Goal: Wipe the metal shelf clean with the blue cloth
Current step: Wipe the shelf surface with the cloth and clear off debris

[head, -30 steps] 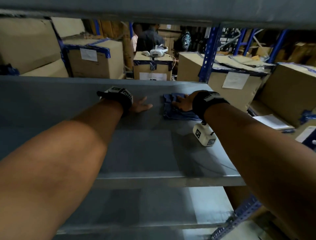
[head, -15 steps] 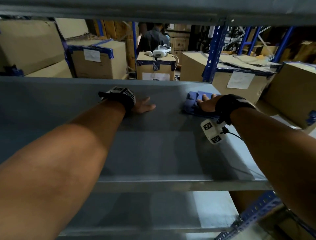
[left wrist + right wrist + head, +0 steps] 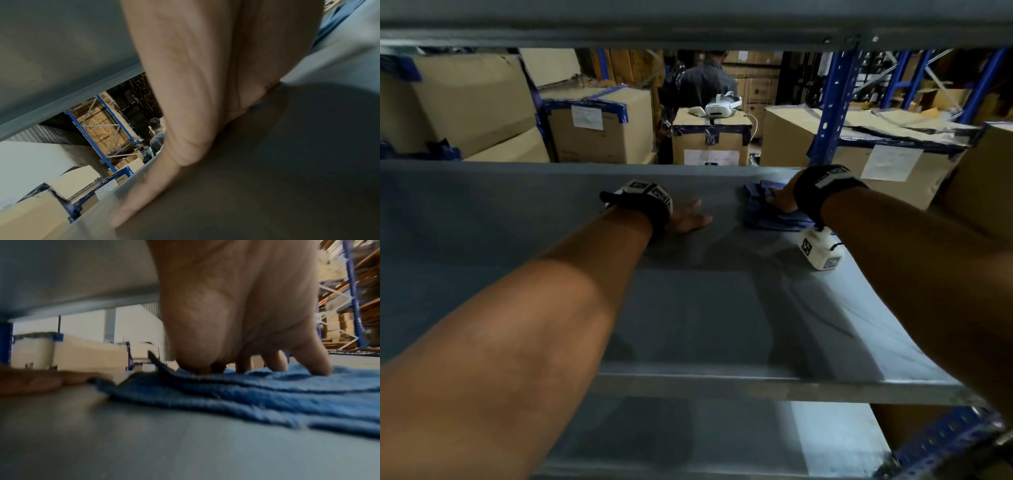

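Observation:
The grey metal shelf [image 3: 688, 308] stretches across the head view. A folded blue cloth [image 3: 767, 212] lies near its far edge at the right. My right hand [image 3: 779, 202] lies flat on the cloth, and in the right wrist view its fingers [image 3: 312, 360] press down into the blue cloth [image 3: 267, 395]. My left hand [image 3: 688, 219] rests flat on the bare shelf to the left of the cloth, fingers straight. In the left wrist view the left hand's palm [image 3: 205, 81] lies against the shelf [image 3: 287, 178], with a strip of blue cloth [image 3: 337, 17] at the top right.
Another shelf board [image 3: 688, 20] hangs close overhead. Behind the far edge stand taped cardboard boxes [image 3: 599, 126], one carrying a white headset [image 3: 722, 106], and a person [image 3: 705, 82] stands further back. A blue upright post [image 3: 832, 109] rises at the right. A lower shelf [image 3: 722, 438] shows beneath.
My right hand slid the cloth to the right half a second ago and has now brought it back leftward along the far edge. The left hand has stayed in place.

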The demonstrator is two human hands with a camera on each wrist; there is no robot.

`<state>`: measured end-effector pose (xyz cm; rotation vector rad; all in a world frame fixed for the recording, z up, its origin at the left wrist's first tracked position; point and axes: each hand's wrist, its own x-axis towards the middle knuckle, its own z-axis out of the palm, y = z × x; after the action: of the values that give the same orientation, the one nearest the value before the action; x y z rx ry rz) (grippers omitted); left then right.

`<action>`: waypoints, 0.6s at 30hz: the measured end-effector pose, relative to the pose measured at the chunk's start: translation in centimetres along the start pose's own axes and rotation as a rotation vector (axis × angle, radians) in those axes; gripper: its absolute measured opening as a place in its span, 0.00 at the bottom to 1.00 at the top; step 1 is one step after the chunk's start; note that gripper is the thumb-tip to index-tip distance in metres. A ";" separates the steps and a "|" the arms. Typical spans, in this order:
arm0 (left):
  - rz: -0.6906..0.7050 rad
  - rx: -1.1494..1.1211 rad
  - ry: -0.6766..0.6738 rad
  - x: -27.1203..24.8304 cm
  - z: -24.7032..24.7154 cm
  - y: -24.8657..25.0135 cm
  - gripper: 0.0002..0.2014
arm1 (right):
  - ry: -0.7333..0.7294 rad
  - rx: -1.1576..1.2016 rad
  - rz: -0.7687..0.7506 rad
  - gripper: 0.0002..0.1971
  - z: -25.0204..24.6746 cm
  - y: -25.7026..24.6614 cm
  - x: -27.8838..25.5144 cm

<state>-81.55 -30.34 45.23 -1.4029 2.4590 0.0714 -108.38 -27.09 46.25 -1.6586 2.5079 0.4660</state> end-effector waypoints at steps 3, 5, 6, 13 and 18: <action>0.041 -0.025 0.034 -0.9 0.3 0.4 0.38 | -0.032 0.007 0.001 0.45 1.7 2.5 12.7; 0.087 -0.076 0.103 -0.8 0.6 0.3 0.37 | -0.002 0.047 0.017 0.53 1.9 1.0 12.3; 0.079 -0.074 0.099 -0.9 0.6 0.4 0.37 | -0.003 0.086 0.020 0.49 2.1 -0.2 11.3; 0.058 -0.029 0.032 -1.6 -0.3 1.2 0.34 | 0.077 0.128 -0.066 0.34 0.7 -2.3 4.7; 0.042 -0.027 -0.045 -0.9 -0.4 0.9 0.35 | 0.125 0.116 0.126 0.18 -0.7 -0.2 2.1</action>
<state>-81.99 -29.21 45.75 -1.3457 2.4601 0.1449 -109.04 -29.24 46.36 -1.5398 2.6840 0.2285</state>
